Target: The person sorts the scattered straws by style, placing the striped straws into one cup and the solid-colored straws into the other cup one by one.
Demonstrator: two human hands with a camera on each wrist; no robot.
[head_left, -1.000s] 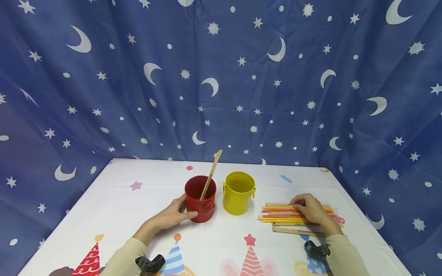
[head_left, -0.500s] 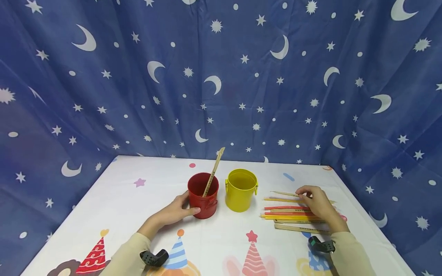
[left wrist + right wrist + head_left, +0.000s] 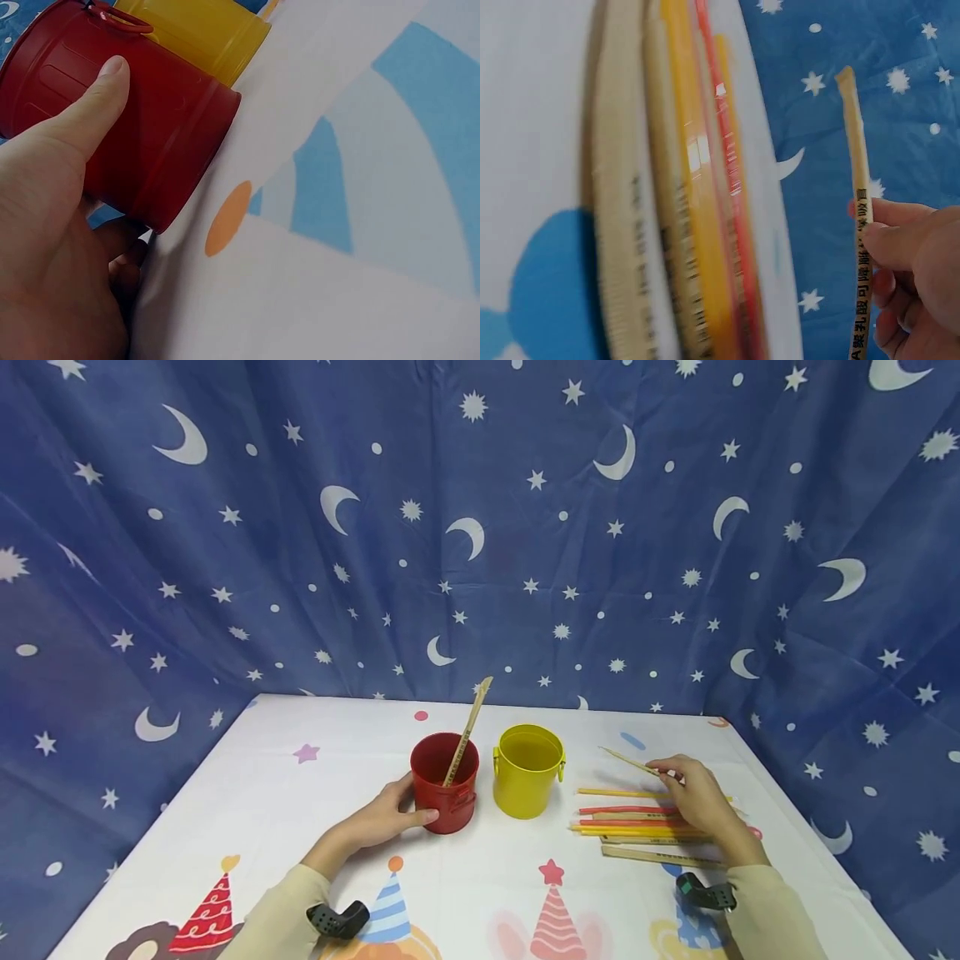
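Note:
My left hand (image 3: 382,820) grips the side of a small red bucket (image 3: 441,810) standing on the table; in the left wrist view the thumb lies along its wall. One paper-wrapped straw (image 3: 471,720) leans inside, its top above the rim. Beside it stands a yellow bucket (image 3: 523,787), with nothing visible in its opening. My right hand (image 3: 703,800) pinches another paper-wrapped straw (image 3: 857,142) between thumb and fingertips, lifted beyond the pile and pointing leftward. Printed characters run along this wrapper. Below the right hand lie several yellow, red and paper-wrapped straws (image 3: 637,831).
A white tablecloth (image 3: 337,735) with printed party hats and shapes covers the table. Behind the table hangs a blue curtain (image 3: 525,552) with moons and stars. The straw pile lies at the right side, away from both buckets.
My right hand has drawn one paper-wrapped straw off the pile's far side and raised it, its left end now angled up. The left hand keeps its grip on the red bucket.

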